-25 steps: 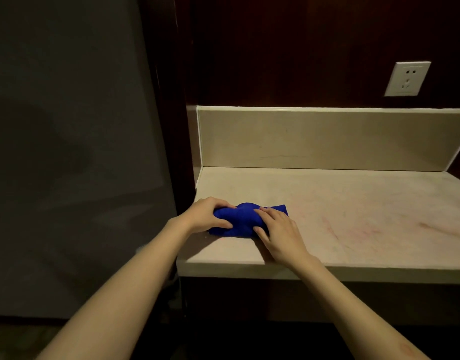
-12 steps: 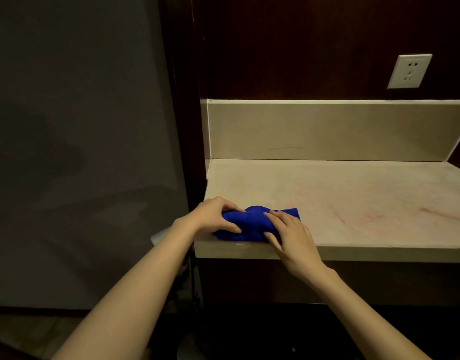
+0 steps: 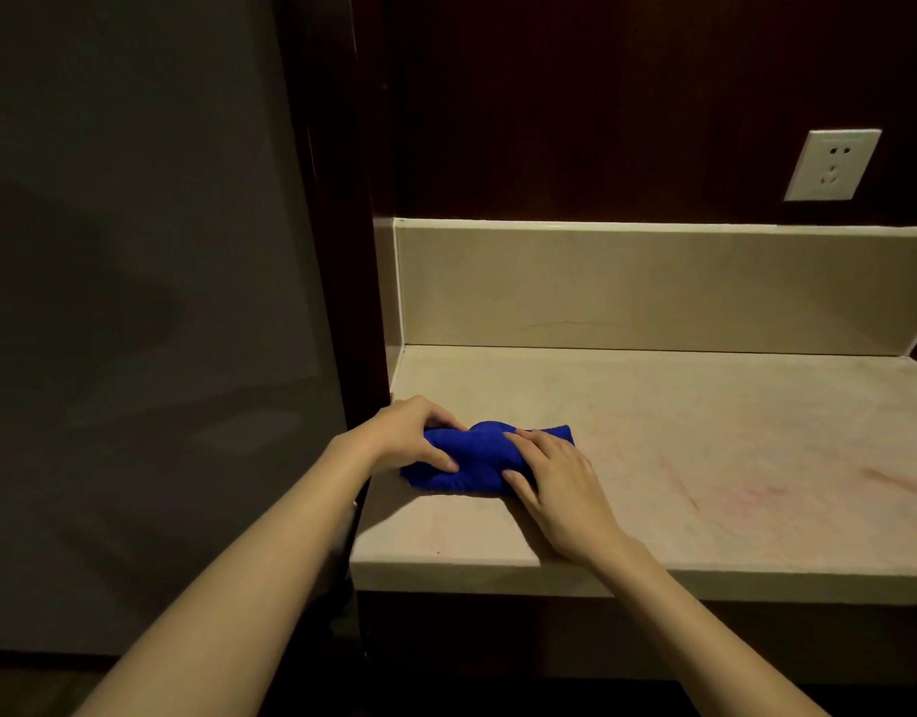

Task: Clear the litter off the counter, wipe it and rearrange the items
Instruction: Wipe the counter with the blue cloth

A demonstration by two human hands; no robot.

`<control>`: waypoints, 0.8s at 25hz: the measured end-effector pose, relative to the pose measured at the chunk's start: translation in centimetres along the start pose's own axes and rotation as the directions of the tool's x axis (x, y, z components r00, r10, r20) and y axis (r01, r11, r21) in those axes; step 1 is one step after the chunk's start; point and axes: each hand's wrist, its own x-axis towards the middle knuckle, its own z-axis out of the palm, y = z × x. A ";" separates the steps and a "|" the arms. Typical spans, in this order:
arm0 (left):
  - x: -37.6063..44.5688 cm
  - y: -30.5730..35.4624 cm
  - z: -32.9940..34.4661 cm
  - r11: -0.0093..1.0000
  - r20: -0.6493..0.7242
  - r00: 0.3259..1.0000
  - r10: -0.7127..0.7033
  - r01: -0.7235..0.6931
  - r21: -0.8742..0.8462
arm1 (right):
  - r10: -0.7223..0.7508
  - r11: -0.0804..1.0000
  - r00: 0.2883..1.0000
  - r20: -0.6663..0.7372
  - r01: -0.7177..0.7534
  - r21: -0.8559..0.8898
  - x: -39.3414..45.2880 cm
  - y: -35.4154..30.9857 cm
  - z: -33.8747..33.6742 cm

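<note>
A bunched blue cloth (image 3: 479, 458) lies on the pale stone counter (image 3: 704, 432) near its left end. My left hand (image 3: 404, 437) grips the cloth's left end, thumb on top and fingers curled round it. My right hand (image 3: 554, 470) holds the right end, fingers laid over the top and thumb tucked against the near side. Faint reddish streaks mark the counter to the right of the cloth.
A stone backsplash (image 3: 653, 287) runs along the back of the counter, with a dark wood wall above it and a white power socket (image 3: 831, 165) at the upper right. A dark grey panel (image 3: 136, 302) stands to the left of the counter.
Both hands have slid the cloth away from the counter's front edge, farther in. The grip on the cloth is the same.
</note>
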 end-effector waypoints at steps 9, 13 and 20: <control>6.8 -0.6 -3.3 0.989 0.005 0.998 -0.066 0.064 0.133 | -0.046 0.999 0.999 -0.004 0.046 0.016 7.7 2.5 1.4; 9.7 -0.7 -4.4 0.963 -0.030 0.996 -0.089 0.094 0.254 | -0.047 0.999 0.999 0.003 0.047 0.028 11.1 3.0 2.1; 14.4 -1.6 -6.6 0.882 -0.072 0.989 -0.131 0.150 0.446 | -0.069 0.998 0.997 0.030 0.069 0.000 16.8 4.0 3.2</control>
